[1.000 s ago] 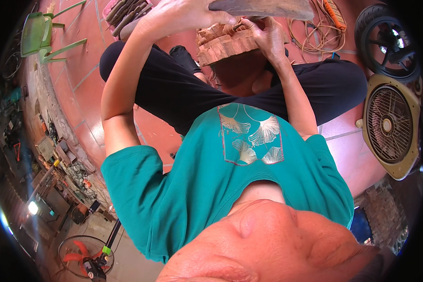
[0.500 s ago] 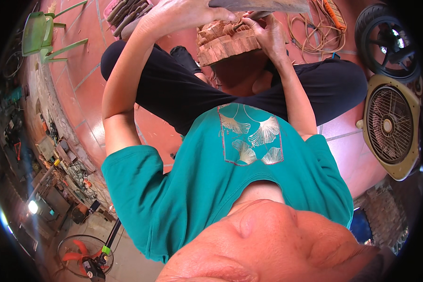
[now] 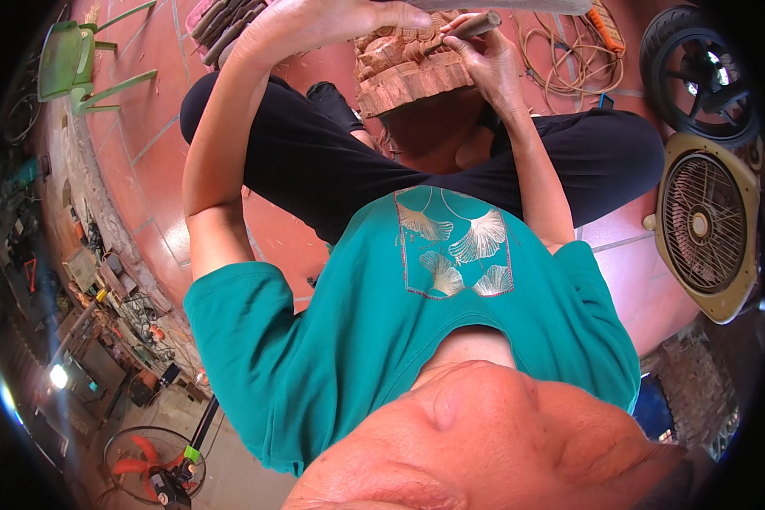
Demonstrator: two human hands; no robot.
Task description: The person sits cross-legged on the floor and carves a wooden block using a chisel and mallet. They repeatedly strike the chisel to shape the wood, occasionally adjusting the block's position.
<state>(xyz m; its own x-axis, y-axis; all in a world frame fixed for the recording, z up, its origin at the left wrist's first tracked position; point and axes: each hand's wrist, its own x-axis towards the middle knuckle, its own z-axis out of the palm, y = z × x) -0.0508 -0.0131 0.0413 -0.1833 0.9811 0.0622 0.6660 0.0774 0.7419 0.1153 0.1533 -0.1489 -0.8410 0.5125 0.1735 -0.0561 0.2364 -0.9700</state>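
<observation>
Between my crossed legs stands a reddish-brown block of carved wood [image 3: 412, 85], its upper part cut into relief. My right hand [image 3: 490, 68] grips a chisel [image 3: 478, 25] at the block's right side; its blunt, round end points up and right. At the top edge my left hand [image 3: 336, 19] is closed on a long, flat wooden mallet [image 3: 548, 5], thumb stretched along it. The mallet lies across above the chisel's end, apart from it. The picture's edge cuts off part of the mallet and the left fingers.
Several dark carving tools [image 3: 223, 27] lie in a pink container [image 3: 202, 10] at upper left. A coiled tan cable [image 3: 561, 64] with an orange tool [image 3: 605, 32] is right of the block. A wheel [image 3: 701, 81] and box fan [image 3: 701, 225] stand right; a green chair [image 3: 66, 61] left.
My left hand and the mallet have shifted up, and the mallet further right, away from the chisel. The chisel's end now shows. My right hand stays by the carved block.
</observation>
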